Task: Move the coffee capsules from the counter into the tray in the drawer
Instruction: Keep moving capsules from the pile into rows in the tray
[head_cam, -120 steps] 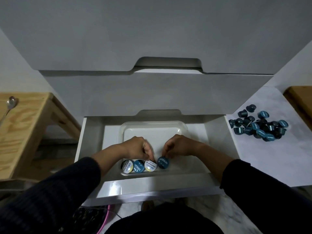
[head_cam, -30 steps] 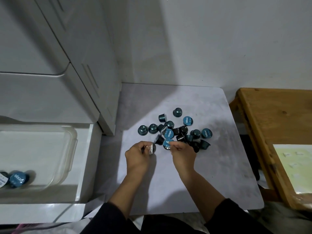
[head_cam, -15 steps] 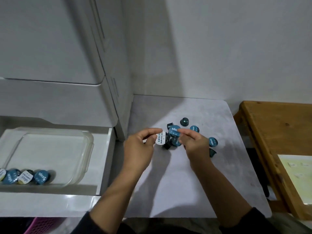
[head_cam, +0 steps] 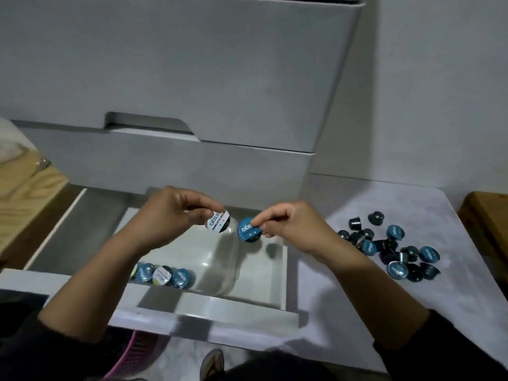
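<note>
- Fingers of left hand [head_cam: 167, 215] pinch a white-lidded capsule [head_cam: 218, 221]; I see right hand [head_cam: 286, 226] pinching a blue-lidded capsule [head_cam: 248, 230].
- Below both, tray [head_cam: 220, 259] in drawer [head_cam: 236, 312]; loose capsules [head_cam: 390, 250] lie right on counter [head_cam: 343, 306].

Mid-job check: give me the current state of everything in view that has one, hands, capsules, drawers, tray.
Left hand: pinches the white-lidded capsule above the tray.
Right hand: pinches the blue-lidded capsule above the tray.
Bottom drawer: pulled open.
Upper drawers: closed.
Tray: in the open drawer, mostly unfilled.
Row of capsules: lined along the tray's near edge, lids up.
Capsule pile: loose on the counter, some tipped.
</note>
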{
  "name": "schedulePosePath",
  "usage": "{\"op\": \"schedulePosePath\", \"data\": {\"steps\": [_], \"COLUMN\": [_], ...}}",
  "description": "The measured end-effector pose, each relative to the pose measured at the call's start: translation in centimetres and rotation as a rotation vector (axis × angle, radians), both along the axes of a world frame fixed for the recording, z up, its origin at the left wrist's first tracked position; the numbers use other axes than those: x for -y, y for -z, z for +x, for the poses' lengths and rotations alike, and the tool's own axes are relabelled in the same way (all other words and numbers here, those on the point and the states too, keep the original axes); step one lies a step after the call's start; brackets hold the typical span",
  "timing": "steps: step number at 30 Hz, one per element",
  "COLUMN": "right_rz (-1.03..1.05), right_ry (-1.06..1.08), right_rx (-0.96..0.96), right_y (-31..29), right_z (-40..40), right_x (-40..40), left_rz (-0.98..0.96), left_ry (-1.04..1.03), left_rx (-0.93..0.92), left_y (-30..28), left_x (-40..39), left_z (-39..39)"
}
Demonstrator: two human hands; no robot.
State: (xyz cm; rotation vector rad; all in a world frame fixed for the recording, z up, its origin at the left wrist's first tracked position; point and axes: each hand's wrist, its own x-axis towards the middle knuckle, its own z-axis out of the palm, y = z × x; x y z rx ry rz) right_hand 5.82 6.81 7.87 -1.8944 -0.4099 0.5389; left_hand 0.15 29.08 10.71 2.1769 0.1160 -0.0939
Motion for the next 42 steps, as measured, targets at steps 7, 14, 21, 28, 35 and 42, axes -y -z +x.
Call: {"op": "schedulePosePath", "data": {"steps": [7,14,21,28,35,42], "right_rz": [-0.373,-0.561,-0.703,-0.731,-0.733,-0.675], "right_ry": [-0.263,-0.328,-0.482,-0.474,-0.435,-0.273], "right_rx": [0.05,0.037,0.057,0.066,0.094,0.089], "right_y": [4.4,7.0,8.4,8.7,9.3,9.5], "right_z": [1.4,1.2,0.7,0.3,-0.7,-1.7], "right_x": [-9.2,-11.7,-12.7,-13.5,-13.1,-13.1], "left_rz": [0.094,0.004,0.047,0.112,0.157,0.453], "left_ry": [0.193,0.342,0.457,0.583,0.593,0.509], "left_rx": [-0.246,-0.39,-0.453,-0.458,-0.439,-0.307], "left_y": [7.7,11.8,13.3,13.6,13.5,11.8], "left_x": [-7.9,-9.2,-8.4,-7.6,-7.5,-7.4], "left_z": [1.5,3.0,3.3,3.5,3.4,2.6]}}
